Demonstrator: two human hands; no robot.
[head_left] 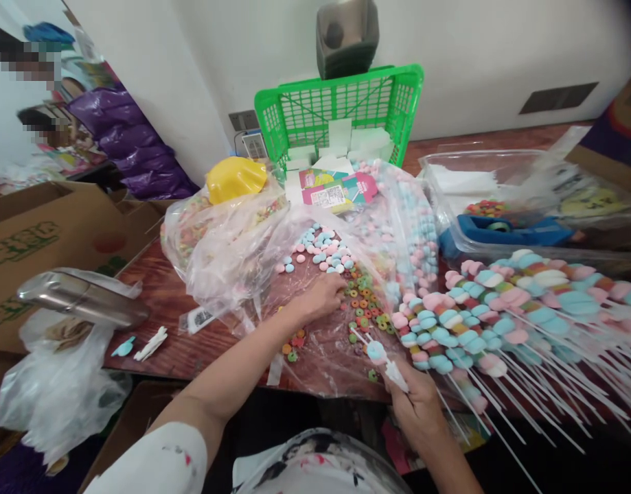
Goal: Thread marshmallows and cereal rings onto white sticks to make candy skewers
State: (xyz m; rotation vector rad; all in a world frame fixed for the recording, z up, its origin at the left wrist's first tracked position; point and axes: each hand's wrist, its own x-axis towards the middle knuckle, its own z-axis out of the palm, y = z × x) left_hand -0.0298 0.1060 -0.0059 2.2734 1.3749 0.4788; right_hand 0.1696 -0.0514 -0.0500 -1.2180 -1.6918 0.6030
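Observation:
My left hand (323, 296) reaches to the edge of a pile of ring-shaped gummy candies (364, 295). Its fingers are curled together, and whatever they pinch is hidden. Just beyond it lie loose pink, blue and white marshmallows (323, 247) on a clear plastic sheet (315, 363). Near the table's front edge, my right hand (415, 394) is closed around white sticks (360, 335) with a blue-and-pink marshmallow (377, 352) on them. A crumpled white piece (396, 376) shows at those fingers. Beside this hand, many finished-looking marshmallow skewers (480, 322) are heaped, sticks pointing toward me.
Bagged candies (217, 233) and a yellow bowl-like item (236, 180) stand behind the left forearm. A green basket (340, 96) is at the back. On the right sits a blue tape dispenser (511, 231) by a clear bin (480, 161). A steel flask (86, 298) lies left.

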